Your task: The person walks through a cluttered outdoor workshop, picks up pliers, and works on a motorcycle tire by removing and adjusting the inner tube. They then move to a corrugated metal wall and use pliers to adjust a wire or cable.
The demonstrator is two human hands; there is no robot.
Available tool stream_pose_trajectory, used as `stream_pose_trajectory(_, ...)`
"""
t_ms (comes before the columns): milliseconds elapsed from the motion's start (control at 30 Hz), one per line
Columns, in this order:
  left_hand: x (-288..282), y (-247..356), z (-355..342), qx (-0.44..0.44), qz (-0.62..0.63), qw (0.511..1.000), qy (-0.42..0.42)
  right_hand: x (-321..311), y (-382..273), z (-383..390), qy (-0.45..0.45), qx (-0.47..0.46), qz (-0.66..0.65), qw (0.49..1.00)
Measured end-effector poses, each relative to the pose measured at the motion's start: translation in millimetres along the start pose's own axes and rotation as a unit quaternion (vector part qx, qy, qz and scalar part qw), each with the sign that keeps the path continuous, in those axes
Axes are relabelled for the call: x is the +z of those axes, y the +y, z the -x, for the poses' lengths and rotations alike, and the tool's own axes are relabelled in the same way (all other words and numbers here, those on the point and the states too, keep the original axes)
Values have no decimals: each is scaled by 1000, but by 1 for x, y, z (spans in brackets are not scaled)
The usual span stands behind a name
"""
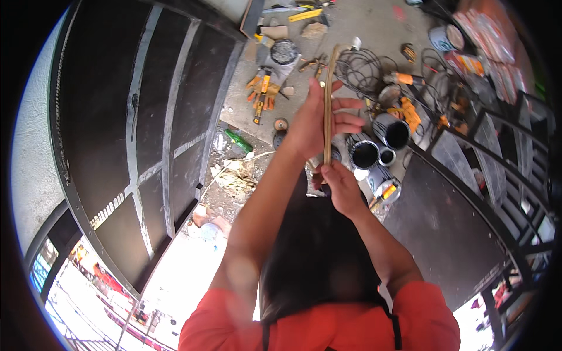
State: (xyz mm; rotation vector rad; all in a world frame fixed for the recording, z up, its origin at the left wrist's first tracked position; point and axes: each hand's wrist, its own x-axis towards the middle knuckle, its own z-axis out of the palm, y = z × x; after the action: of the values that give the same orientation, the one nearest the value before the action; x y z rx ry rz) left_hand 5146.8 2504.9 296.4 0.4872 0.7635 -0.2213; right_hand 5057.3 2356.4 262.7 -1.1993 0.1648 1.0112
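Observation:
A long, thin tan strip (329, 111) stands lengthwise in front of me, its far end slightly bent; its exact kind is not clear. Around its near end, the fingers of my right hand (342, 188) are closed. My left hand (310, 126) is open, fingers stretched out and apart, with the strip crossing in front of its palm and fingers. Whether the left thumb presses on the strip cannot be made out. Beyond the hands lies a coil of dark cable (358, 69).
A tall dark metal door (158, 111) rises at left. Orange gloves (270, 99), a hammer (263, 96) and a green bottle (238, 140) lie on the floor. To the right are open cans (391, 131), a yellow power tool (410, 114) and a dark metal railing (486, 140).

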Motion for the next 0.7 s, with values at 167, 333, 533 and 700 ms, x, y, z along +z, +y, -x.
stream_pose_trajectory(167, -7, 0, 112, 149, -340, 927, -56, -11, -44, 34, -62, 60, -225, 970)
stream_pose_trajectory(333, -8, -58, 214, 223, -659, 718, 19, 15, -142, -3, -1, 44, -333, 942)
stream_pose_trajectory(533, -6, -101, 261, 329, -687, 648, 18, 51, -195, 35, 29, 28, -85, 996)
stream_pose_trajectory(700, -34, -104, 279, 329, -702, 627, 80, 84, -281, 75, -63, -145, -50, 986)
